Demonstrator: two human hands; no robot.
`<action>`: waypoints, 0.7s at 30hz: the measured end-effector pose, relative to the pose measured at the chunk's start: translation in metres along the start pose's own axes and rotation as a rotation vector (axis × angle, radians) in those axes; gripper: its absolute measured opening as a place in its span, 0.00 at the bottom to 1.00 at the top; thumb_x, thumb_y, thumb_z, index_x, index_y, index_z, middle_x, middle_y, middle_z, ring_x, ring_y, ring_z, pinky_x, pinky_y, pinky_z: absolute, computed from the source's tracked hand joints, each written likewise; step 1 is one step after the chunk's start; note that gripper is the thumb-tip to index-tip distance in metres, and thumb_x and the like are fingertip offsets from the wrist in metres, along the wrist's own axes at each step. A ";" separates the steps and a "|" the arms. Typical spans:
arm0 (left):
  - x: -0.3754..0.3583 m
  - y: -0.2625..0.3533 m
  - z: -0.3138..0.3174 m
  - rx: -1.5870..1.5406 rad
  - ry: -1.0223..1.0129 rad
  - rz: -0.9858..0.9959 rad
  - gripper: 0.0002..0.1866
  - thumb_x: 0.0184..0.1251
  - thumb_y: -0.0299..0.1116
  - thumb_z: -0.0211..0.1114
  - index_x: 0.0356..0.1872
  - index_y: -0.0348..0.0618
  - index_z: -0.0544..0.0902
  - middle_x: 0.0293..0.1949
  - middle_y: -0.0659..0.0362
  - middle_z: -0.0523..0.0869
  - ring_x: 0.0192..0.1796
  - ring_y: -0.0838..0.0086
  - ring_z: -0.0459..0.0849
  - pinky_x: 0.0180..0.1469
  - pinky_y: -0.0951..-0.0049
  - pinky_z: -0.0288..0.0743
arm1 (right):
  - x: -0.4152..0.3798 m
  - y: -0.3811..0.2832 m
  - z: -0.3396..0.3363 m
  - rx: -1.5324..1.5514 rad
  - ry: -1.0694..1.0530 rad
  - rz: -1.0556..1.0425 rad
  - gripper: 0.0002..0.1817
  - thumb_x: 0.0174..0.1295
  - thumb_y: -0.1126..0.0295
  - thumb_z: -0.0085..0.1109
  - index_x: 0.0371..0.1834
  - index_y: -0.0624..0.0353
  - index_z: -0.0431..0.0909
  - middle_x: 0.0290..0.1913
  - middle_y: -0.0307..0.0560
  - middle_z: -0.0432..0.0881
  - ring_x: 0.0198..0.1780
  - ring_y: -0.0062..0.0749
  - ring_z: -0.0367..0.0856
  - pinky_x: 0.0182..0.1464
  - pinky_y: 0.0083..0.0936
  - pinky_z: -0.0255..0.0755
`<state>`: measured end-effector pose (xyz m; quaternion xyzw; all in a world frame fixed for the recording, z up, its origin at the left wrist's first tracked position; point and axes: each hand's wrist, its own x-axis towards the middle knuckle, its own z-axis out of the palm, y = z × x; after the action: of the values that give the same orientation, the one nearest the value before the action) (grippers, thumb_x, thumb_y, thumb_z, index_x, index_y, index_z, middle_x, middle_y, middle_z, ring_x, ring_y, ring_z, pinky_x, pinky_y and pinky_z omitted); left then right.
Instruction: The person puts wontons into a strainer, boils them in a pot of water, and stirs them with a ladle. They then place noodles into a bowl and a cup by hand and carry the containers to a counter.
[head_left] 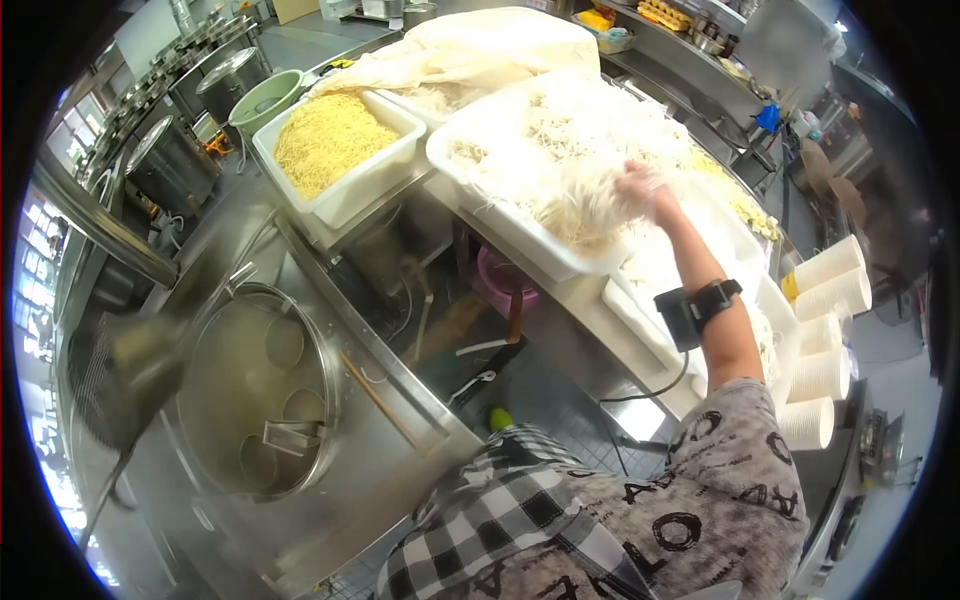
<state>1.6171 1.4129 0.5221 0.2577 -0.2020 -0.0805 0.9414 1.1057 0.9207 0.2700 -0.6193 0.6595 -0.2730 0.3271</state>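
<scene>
Noodles point(560, 160), soft, limp and slippery, fill the white tub point(470, 190) at one o'clock, right hand point(640, 190) fingers clamped on a loose clump, best gathered from underneath.

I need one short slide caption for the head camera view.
Right hand grabs white noodles from a white tub, beside a tub of yellow noodles.
</scene>
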 end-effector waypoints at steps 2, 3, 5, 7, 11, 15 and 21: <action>-0.002 -0.028 0.010 0.173 -0.162 -0.021 0.07 0.63 0.35 0.50 0.35 0.43 0.70 0.32 0.60 0.76 0.29 0.78 0.76 0.31 0.80 0.73 | 0.035 0.009 -0.043 -0.092 -0.056 -0.411 0.08 0.47 0.74 0.58 0.33 0.59 0.76 0.27 0.40 0.76 0.28 0.24 0.74 0.30 0.20 0.70; 0.003 -0.048 0.009 0.342 -0.266 -0.042 0.08 0.64 0.34 0.50 0.39 0.41 0.69 0.34 0.59 0.76 0.29 0.78 0.76 0.29 0.80 0.72 | 0.040 -0.008 -0.059 -0.273 -0.047 -0.488 0.07 0.48 0.74 0.59 0.32 0.60 0.76 0.28 0.40 0.76 0.27 0.23 0.74 0.30 0.20 0.69; 0.000 -0.097 0.011 0.662 -0.434 -0.060 0.14 0.65 0.33 0.49 0.48 0.38 0.68 0.38 0.56 0.77 0.28 0.77 0.77 0.24 0.81 0.71 | 0.018 -0.064 -0.060 0.704 0.042 -0.207 0.08 0.50 0.75 0.58 0.34 0.63 0.75 0.28 0.39 0.76 0.27 0.24 0.74 0.30 0.20 0.71; -0.013 -0.154 0.031 0.914 -0.582 -0.163 0.19 0.67 0.33 0.49 0.57 0.34 0.67 0.41 0.54 0.78 0.28 0.75 0.78 0.20 0.81 0.70 | 0.024 -0.101 -0.063 0.840 -0.160 -0.233 0.10 0.51 0.75 0.57 0.38 0.63 0.75 0.30 0.40 0.77 0.28 0.24 0.77 0.31 0.21 0.74; -0.049 -0.244 0.125 0.813 -1.284 -0.572 0.19 0.63 0.34 0.55 0.52 0.35 0.71 0.31 0.57 0.77 0.23 0.78 0.75 0.17 0.83 0.65 | 0.006 -0.188 -0.022 0.418 -0.380 -0.434 0.17 0.52 0.72 0.58 0.46 0.63 0.72 0.36 0.45 0.78 0.32 0.27 0.79 0.35 0.21 0.75; -0.067 -0.282 0.166 0.717 -1.154 -0.817 0.14 0.64 0.35 0.54 0.44 0.34 0.75 0.18 0.63 0.71 0.14 0.83 0.67 0.10 0.85 0.55 | -0.040 -0.244 0.026 -0.275 -0.533 -0.714 0.29 0.51 0.67 0.62 0.58 0.60 0.66 0.47 0.53 0.77 0.42 0.34 0.79 0.43 0.24 0.74; -0.038 -0.245 0.148 0.769 -0.913 -0.855 0.16 0.65 0.37 0.53 0.46 0.35 0.76 0.15 0.68 0.68 0.10 0.87 0.62 0.09 0.88 0.53 | 0.062 -0.140 0.088 -0.809 -0.537 -0.821 0.46 0.38 0.64 0.70 0.66 0.47 0.57 0.54 0.57 0.72 0.56 0.45 0.70 0.59 0.32 0.63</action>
<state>1.5090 1.1464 0.4987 0.5668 -0.4700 -0.4636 0.4928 1.2617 0.8511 0.3153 -0.9432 0.3142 0.0594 0.0898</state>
